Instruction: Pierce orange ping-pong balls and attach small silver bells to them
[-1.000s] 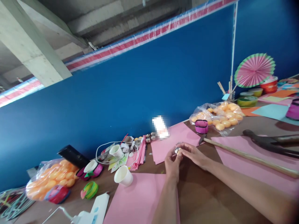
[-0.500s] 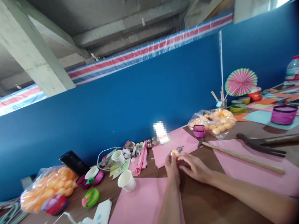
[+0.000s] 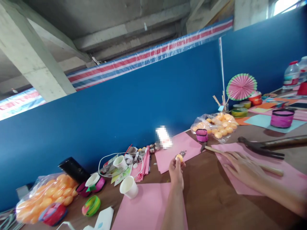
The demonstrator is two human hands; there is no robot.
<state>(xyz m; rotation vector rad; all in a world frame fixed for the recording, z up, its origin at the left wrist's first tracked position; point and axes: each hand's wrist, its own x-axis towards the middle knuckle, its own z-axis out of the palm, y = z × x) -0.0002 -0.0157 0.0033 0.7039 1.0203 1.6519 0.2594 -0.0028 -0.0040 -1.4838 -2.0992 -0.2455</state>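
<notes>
My left hand [image 3: 177,172] is closed around a small orange ball [image 3: 179,157], holding it up between thumb and fingers. Just beyond it, small grey metal bits [image 3: 183,153] lie on a pink sheet [image 3: 168,161]. My right hand [image 3: 243,167] is over the wooden handle of a small hammer [image 3: 273,170], palm down with its fingers stretched out. That hand covers the middle of the handle; whether it presses on the wood I cannot tell. The hammer lies across another pink sheet [image 3: 244,188].
A claw hammer [image 3: 254,147] lies at the right. Bags of orange balls [image 3: 224,126] stand at the back right and, as a second bag [image 3: 45,199], at the left. A white paper cup [image 3: 129,187] stands on a nearer pink sheet [image 3: 148,207]. A blue partition [image 3: 120,111] closes off the back.
My right hand has left the ball and moved right, over the small hammer's handle. My left hand keeps the ball in nearly the same place. The view has shifted slightly right.
</notes>
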